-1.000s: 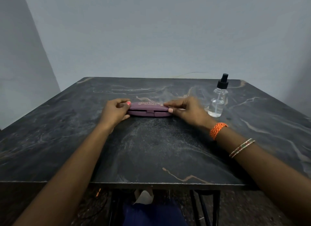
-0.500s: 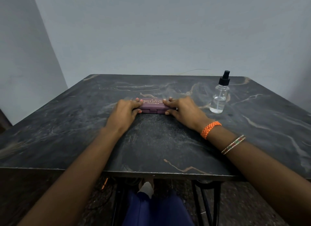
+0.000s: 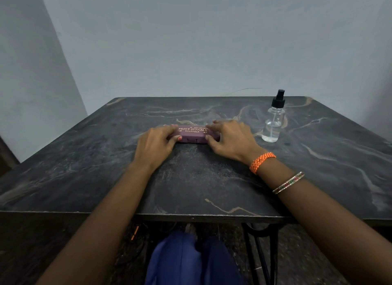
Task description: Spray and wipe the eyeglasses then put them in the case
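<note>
**Both hands grip the closed eyeglass case on the tabletop**

A purple eyeglass case [image 3: 192, 134] lies flat and shut near the middle of a dark, marble-patterned tabletop [image 3: 191, 183]. Gold lettering on its lid reads "PRINCE OPTICALS" with "ROURKELA" beneath, and a small clasp shows on the near edge.

The left hand [image 3: 154, 145] holds the case's left end: its fingers [image 3: 169, 128] curl over the top, while the thumb, its nail painted pink, presses against the near side. The right hand [image 3: 231, 139] holds the opposite end the same way, fingers [image 3: 214, 125] draped over the far top edge and the thumb tip set against the near side. So both sets of fingers are closed on the case, one at each end, with the printed lid exposed between them. The case rests on the tabletop; it does not look lifted.

The eyeglasses themselves cannot be seen; whether they are inside the shut case cannot be told.

Just to the right of the right hand's fingers, apart from them, a small clear spray bottle [image 3: 273, 123] with a black pump top stands upright, with clear liquid filling its lower part.

On the right wrist sits a woven orange band [image 3: 262, 162], and further up the forearm a thin beaded bangle [image 3: 288, 183]. Below the tabletop's near edge, blue fabric [image 3: 186, 261] covers the person's lap, beside black metal table legs [image 3: 261, 253]. A plain pale wall [image 3: 191, 40] stands behind the tabletop.
</note>
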